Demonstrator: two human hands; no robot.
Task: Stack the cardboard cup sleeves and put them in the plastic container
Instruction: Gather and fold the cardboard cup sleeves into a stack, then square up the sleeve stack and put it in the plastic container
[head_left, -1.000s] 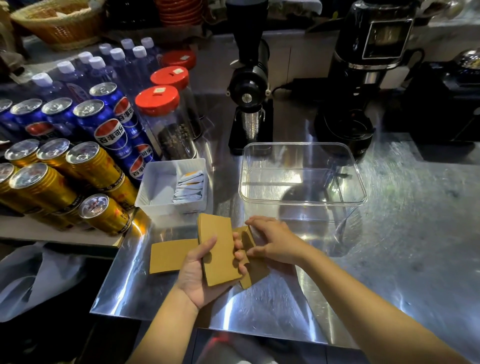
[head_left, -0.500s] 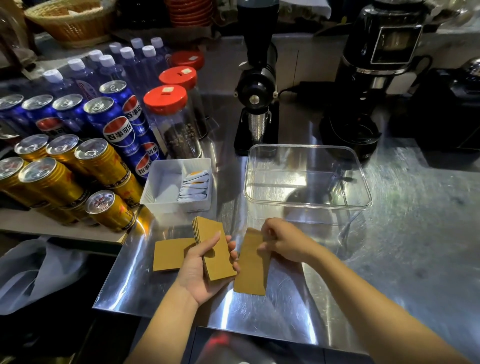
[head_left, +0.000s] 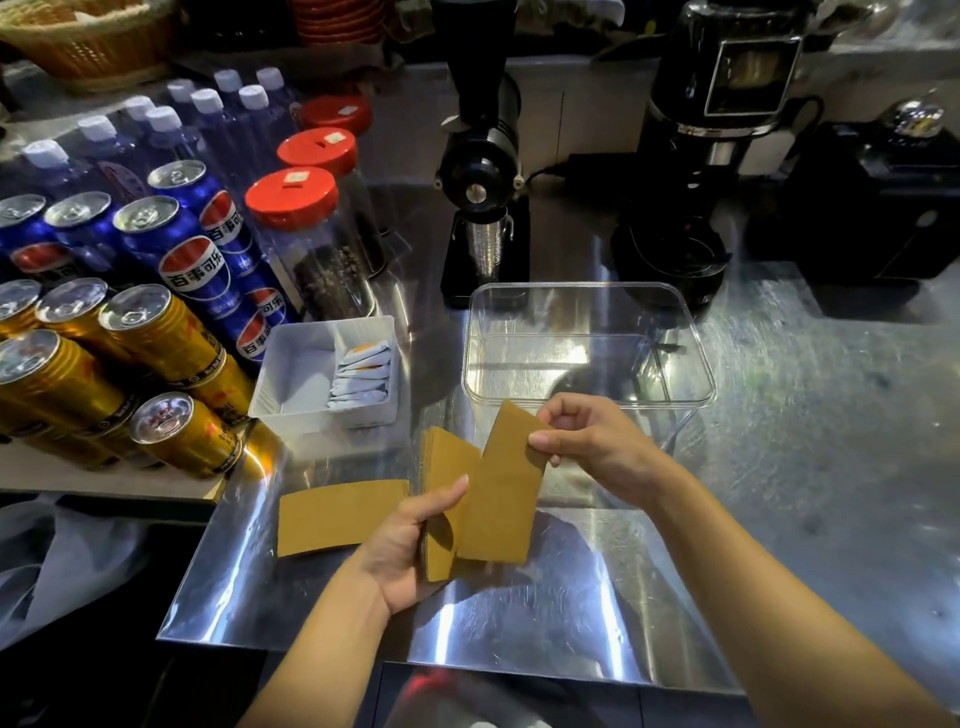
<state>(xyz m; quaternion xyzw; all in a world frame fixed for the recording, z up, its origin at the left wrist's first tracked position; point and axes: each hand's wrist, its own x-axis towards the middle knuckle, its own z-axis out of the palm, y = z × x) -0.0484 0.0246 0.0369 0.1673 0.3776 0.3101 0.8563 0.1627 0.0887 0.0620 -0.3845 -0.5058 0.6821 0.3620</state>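
- Now stacking: left hand (head_left: 410, 540) grips the sleeve stack (head_left: 441, 467); right hand (head_left: 587, 441) pinches one sleeve (head_left: 506, 499) beside it
- Next, I judge: square it on; another sleeve (head_left: 337, 517) lies on the desk (head_left: 571, 597), container (head_left: 587, 343) empty

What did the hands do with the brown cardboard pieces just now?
The right hand lifted one sleeve off the counter and brought it up against the stack in the left hand. The left hand kept holding the stack. One loose sleeve stayed lying on the counter, and the plastic container stayed empty.

Steel counter (head_left: 779, 519) bears a clear container (head_left: 696, 364); white tray (head_left: 291, 384); one flat sleeve (head_left: 332, 514); seemingly grinders (head_left: 483, 171).
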